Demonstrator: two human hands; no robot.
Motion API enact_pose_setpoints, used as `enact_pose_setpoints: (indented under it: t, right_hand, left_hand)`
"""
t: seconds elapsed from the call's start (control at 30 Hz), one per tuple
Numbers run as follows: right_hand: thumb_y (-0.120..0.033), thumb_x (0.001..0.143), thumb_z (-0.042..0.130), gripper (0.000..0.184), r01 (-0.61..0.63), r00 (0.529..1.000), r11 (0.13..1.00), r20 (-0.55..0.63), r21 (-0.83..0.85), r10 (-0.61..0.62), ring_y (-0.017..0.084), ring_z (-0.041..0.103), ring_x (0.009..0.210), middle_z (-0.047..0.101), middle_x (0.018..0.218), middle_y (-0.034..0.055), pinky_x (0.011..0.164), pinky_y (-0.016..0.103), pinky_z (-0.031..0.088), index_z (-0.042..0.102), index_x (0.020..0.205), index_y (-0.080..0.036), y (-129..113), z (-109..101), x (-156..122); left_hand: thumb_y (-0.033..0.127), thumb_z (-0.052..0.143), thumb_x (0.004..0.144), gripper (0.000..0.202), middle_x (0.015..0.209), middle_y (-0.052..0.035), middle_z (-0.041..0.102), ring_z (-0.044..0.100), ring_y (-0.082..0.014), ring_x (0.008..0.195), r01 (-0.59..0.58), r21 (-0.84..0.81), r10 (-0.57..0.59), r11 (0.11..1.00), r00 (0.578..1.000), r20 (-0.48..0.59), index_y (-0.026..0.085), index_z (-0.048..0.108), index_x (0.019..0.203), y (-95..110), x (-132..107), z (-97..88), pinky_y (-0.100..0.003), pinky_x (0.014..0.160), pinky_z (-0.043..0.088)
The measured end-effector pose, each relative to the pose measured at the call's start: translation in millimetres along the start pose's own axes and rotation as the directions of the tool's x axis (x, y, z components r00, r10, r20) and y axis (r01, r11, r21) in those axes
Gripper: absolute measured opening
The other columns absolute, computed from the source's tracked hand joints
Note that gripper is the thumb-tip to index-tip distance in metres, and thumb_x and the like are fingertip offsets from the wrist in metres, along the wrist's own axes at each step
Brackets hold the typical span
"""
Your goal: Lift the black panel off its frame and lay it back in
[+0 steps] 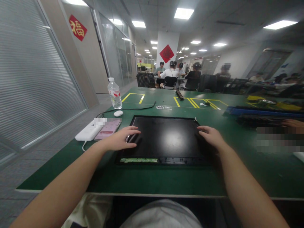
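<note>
A black flat display panel (pixel 166 139) lies face up on the green table (pixel 152 180), with a green circuit strip (pixel 139 160) along its near edge. My left hand (pixel 123 139) rests on the panel's left edge, fingers spread flat, with a small dark object under the fingertips that I cannot make out. My right hand (pixel 211 136) lies on the panel's right edge, fingers stretched out and slightly curled over the rim. Neither hand lifts the panel.
Left of the panel lie a pink phone (pixel 108 129) and a white power bank (pixel 87 131). Behind them sit a white mouse (pixel 118 113), a water bottle (pixel 115 93) and a black cable (pixel 140 108). Blue and black trays (pixel 261 112) stand at right. People sit far behind.
</note>
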State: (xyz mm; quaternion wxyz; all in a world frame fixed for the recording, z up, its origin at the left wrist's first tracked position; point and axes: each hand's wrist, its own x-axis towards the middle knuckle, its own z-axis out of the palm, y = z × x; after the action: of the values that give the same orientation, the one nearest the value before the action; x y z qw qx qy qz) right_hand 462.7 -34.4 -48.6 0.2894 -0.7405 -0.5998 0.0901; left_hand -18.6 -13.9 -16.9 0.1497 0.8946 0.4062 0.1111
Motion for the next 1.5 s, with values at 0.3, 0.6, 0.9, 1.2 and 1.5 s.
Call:
enact_pose_setpoints:
  t: [0.3, 0.6, 0.9, 1.2, 1.5]
  right_hand:
    - [-0.025, 0.078, 0.062, 0.031, -0.217, 0.976, 0.972, 0.014, -0.09, 0.219, 0.027, 0.072, 0.096, 0.078, 0.104, 0.0089, 0.088, 0.036, 0.054, 0.081, 0.103, -0.022, 16.7, -4.3, 5.0]
    - [-0.009, 0.066, 0.058, 0.047, -0.19, 0.977, 0.979, 0.08, -0.077, 0.196, 0.024, 0.073, 0.095, 0.079, 0.103, 0.0072, 0.079, 0.028, 0.055, 0.082, 0.105, -0.022, 29.9, 0.4, 12.2]
    - [-0.006, 0.067, 0.058, 0.045, -0.238, 0.966, 0.963, 0.071, -0.127, 0.248, 0.027, 0.073, 0.095, 0.078, 0.103, 0.0099, 0.085, 0.033, 0.054, 0.082, 0.102, -0.02, 27.1, 1.3, 10.8]
    - [-0.005, 0.064, 0.058, 0.043, -0.241, 0.967, 0.964, 0.054, -0.113, 0.248, 0.025, 0.074, 0.087, 0.079, 0.095, 0.0073, 0.075, 0.031, 0.055, 0.081, 0.096, -0.022, 30.6, 1.6, 11.2]
    - [-0.006, 0.064, 0.058, 0.042, -0.23, 0.969, 0.967, 0.071, -0.108, 0.238, 0.025, 0.073, 0.092, 0.079, 0.099, 0.0072, 0.076, 0.03, 0.055, 0.081, 0.095, -0.022, 31.2, -1.1, 12.9]
  left_hand:
    - [0.039, 0.045, 0.09, 0.047, 0.131, -0.0204, 0.068, 0.061, -0.0392, 0.125, 0.228, 0.172, -0.2, 0.958, 0.966, -0.166, 0.015, 0.075, 0.118, -26.2, 13.3, 8.4, -0.053, 0.11, 0.044]
    - [0.028, 0.046, 0.087, 0.042, 0.116, -0.0164, 0.074, 0.066, -0.0344, 0.116, 0.232, 0.196, -0.202, 0.953, 0.966, -0.162, 0.018, 0.078, 0.112, -16.6, 17.9, 15.0, -0.047, 0.107, 0.048]
    - [0.02, 0.047, 0.081, 0.047, 0.127, -0.0179, 0.071, 0.063, -0.0356, 0.124, 0.269, 0.115, -0.242, 0.956, 0.949, -0.203, 0.014, 0.076, 0.117, -21.0, 19.7, 20.1, -0.049, 0.112, 0.046]
    - [0.02, 0.047, 0.081, 0.049, 0.131, -0.0169, 0.069, 0.061, -0.0348, 0.127, 0.269, 0.062, -0.25, 0.961, 0.942, -0.222, 0.015, 0.074, 0.122, -25.8, 20.1, 23.9, -0.048, 0.113, 0.044]
    - [0.016, 0.045, 0.086, 0.052, 0.141, -0.0173, 0.065, 0.055, -0.0331, 0.137, 0.294, 0.01, -0.284, 0.956, 0.933, -0.222, 0.015, 0.062, 0.135, -16.3, 17.8, 25.0, -0.05, 0.117, 0.039]
